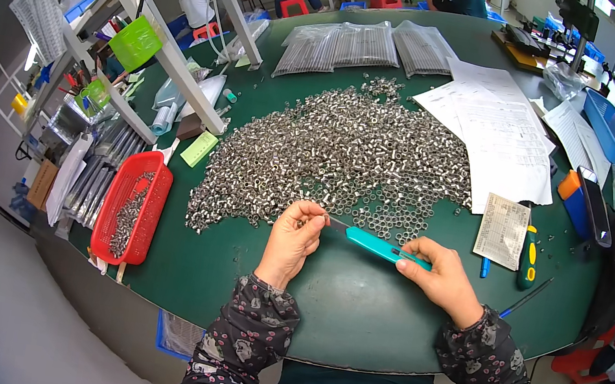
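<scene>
My right hand is closed round the back end of a teal utility knife. Its dark blade points left, and the tip meets the fingertips of my left hand. Thumb and forefinger of that hand are pinched together; whatever small piece lies between them is too small to make out. Just beyond both hands spreads a large heap of small metal rings, thinning to a single layer near the knife.
A red basket with metal parts stands at the left. Bagged rods lie at the back. Papers, a card, a yellow-green-handled tool and a phone are on the right. A shelf frame rises at the left; people sit farther back.
</scene>
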A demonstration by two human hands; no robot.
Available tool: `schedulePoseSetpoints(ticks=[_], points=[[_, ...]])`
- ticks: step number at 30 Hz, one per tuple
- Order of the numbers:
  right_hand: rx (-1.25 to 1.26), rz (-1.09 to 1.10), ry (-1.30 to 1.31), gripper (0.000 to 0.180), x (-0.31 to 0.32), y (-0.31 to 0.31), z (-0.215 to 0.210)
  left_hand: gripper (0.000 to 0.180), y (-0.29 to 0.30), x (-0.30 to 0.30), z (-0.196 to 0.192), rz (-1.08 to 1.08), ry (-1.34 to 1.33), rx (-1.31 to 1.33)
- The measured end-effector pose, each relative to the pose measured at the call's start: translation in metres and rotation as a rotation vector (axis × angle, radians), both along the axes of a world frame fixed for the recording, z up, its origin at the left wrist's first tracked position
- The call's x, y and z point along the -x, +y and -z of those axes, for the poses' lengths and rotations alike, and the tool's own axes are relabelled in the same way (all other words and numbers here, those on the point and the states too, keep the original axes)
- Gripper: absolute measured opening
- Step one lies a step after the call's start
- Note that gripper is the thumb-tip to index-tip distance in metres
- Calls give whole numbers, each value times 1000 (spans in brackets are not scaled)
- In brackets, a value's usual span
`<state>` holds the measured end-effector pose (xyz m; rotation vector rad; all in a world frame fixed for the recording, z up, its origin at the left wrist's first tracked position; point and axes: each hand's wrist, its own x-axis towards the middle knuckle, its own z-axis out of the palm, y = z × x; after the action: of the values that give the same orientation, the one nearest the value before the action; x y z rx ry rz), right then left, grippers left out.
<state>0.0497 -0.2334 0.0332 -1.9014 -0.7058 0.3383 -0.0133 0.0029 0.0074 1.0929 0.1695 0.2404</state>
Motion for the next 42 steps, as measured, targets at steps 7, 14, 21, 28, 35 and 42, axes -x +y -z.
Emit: schedulePoseSetpoints(ticks=[7, 14, 21, 28, 35, 42], points=[[26, -24, 84, 27, -1, -1, 5, 9, -4, 0, -1, -8, -6, -112], [-92, 185, -635, 22, 8, 5, -3, 8, -3, 1, -4, 16, 83, 99], [23, 86, -256, 27, 4, 1, 1, 8, -2, 1, -2, 15, 79, 123], [94, 31, -138, 27, 3, 2, -1, 8, 1, 1, 2, 116, 46, 36], [-95, 212, -526, 25, 7, 4, -3, 11, 1, 2, 1, 57, 100, 203], [-54, 174, -407, 26, 6, 3, 1, 12, 0, 1, -4, 50, 65, 144]])
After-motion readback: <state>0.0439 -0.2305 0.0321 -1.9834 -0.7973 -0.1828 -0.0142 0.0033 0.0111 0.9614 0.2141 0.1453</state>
